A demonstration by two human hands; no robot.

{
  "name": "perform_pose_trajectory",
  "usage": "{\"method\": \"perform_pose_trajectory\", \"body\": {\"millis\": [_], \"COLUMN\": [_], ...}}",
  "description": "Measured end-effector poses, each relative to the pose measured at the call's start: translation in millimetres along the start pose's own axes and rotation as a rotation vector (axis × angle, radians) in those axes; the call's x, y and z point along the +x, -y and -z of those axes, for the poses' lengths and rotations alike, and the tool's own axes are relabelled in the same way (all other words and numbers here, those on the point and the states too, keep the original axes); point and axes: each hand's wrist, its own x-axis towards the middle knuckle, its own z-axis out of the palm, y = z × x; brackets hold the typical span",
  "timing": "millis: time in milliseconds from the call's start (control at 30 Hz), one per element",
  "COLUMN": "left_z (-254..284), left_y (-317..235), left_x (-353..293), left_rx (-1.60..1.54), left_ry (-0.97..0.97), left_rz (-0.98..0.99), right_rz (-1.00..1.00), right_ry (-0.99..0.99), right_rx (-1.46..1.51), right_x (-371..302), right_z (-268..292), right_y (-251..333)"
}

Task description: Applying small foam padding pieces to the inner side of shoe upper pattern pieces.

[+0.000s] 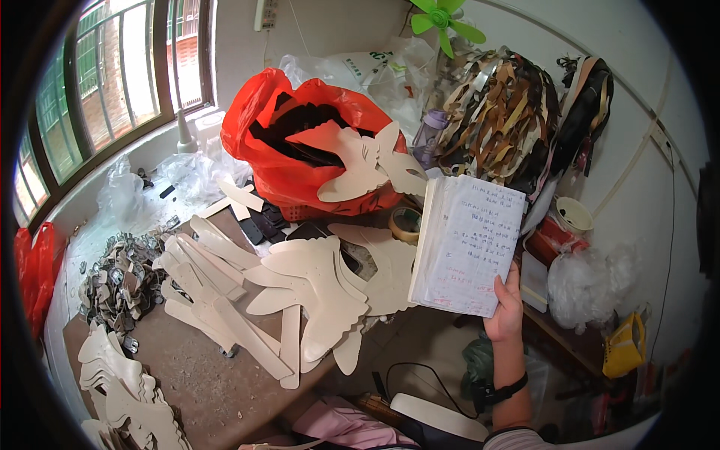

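Note:
My right hand [505, 309] grips a notebook [469, 240] by its lower right edge, thumb on the page. The notebook is folded open and held up over the table's right side, its page covered in handwriting in blue with some red. A dark band circles my right wrist. My left hand is not in the picture. To the left of the notebook lie cream scalloped cut pieces [319, 292], stacked and overlapping, with flat cream strips [232, 330] beside them. A roll of tape [406, 223] stands just left of the notebook.
A red plastic bag [251, 150] filled with dark and cream pieces stands at the back. Small metal buckles [124, 277] are heaped at left, near more cream pieces [124, 382]. Material strips [499, 112] hang behind a purple bottle [430, 135]. A green fan [442, 19] is above.

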Motion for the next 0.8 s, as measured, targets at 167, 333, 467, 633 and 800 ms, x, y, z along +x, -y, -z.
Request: {"method": "perform_pose_trajectory", "body": {"millis": [167, 333, 467, 633, 800], "left_z": [-1.3, -1.9, -0.5, -2.8, -2.0], "left_y": [-0.9, -0.4, 2.3, -0.3, 0.6], "left_x": [0.4, 0.6, 0.0, 0.6, 0.5], "left_rx": [-0.005, -0.022, -0.007, -0.034, 0.002], "left_ry": [0.001, 0.017, 0.02, 0.023, 0.022], "left_rz": [0.006, 0.005, -0.011, -0.005, -0.006], "right_rz": [0.001, 0.002, 0.016, 0.008, -0.001], "right_ry": [-0.01, -0.011, -0.01, -0.018, -0.017], "right_rx": [-0.001, 0.007, 0.002, 0.003, 0.006], "right_x": [-1.6, -2.1, -3.0, -3.8, -3.3], "right_z": [0.1, 2.0, -2.3, -2.3, -0.1], "right_y": [-0.5, -0.5, -0.4, -0.8, -2.2]}}
